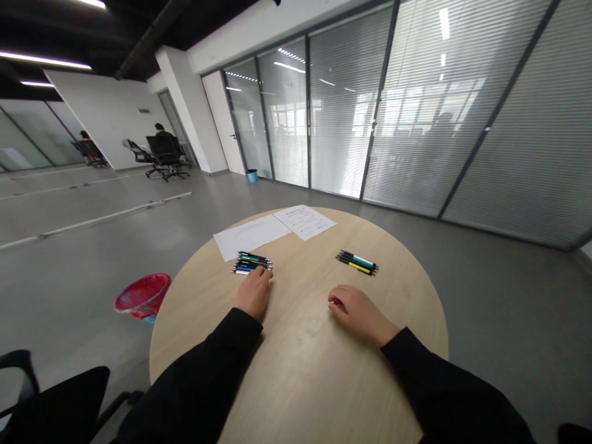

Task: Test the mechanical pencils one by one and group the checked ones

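On the left part of the round table lies a bundle of pens (252, 260), mostly black with green, blue and white parts. My left hand (254, 293) is at the near edge of this bundle, its fingers curled down over the right end of the closest pen. The fingertips are partly hidden behind the hand. A second, smaller group of pens (356, 262) lies side by side on the right, with green, white and yellow barrels among the black. Just below that group my right hand (358, 311) rests on the table, fingers loosely curled in, with nothing visible in them.
Two printed paper sheets (252, 235) lie at the far edge of the round wooden table (305, 370). A red-lined waste basket (142, 296) stands on the floor at left. A black chair (69, 401) is at the lower left. People sit in the background near office chairs (166, 151).
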Demonstrator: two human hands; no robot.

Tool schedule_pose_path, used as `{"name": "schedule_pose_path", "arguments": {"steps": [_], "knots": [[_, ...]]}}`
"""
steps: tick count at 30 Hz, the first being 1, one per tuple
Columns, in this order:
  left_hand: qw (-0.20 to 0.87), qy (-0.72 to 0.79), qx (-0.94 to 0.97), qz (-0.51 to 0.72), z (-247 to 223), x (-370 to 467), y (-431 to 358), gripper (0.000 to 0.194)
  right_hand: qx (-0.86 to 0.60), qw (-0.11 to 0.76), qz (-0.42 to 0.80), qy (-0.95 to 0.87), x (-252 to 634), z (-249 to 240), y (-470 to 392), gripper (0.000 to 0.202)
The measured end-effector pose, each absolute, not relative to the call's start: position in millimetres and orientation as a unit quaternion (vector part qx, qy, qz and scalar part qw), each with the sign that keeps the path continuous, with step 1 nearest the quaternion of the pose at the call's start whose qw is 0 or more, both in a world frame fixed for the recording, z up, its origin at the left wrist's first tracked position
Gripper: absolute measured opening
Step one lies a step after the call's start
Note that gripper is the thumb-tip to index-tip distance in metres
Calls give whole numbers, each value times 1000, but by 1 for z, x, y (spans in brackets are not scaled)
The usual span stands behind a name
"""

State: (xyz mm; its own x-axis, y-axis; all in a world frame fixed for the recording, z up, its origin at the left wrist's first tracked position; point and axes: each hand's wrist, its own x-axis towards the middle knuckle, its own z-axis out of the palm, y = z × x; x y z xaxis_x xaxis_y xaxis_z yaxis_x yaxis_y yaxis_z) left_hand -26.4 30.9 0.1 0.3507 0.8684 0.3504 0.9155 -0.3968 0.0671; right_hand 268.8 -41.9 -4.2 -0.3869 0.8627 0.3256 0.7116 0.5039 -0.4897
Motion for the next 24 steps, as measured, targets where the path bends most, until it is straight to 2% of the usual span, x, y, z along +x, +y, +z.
{"name": "schedule_pose_path", "arguments": {"steps": [4,8,15,24], "knots": [[96,-565,-811,-115,2,-27,36,23,-437,273,153,-843,244,8,-45,9],[117,-564,-812,-90,2,-28,40,24,-425,308,157,-837,225,12,-39,9],[156,-562,-809,-66,2,-27,44,25,-449,339,183,-806,220,-11,-28,10],[126,-586,-798,-53,-1,-26,44,28,-462,373,215,-775,221,-24,-21,11]]}}
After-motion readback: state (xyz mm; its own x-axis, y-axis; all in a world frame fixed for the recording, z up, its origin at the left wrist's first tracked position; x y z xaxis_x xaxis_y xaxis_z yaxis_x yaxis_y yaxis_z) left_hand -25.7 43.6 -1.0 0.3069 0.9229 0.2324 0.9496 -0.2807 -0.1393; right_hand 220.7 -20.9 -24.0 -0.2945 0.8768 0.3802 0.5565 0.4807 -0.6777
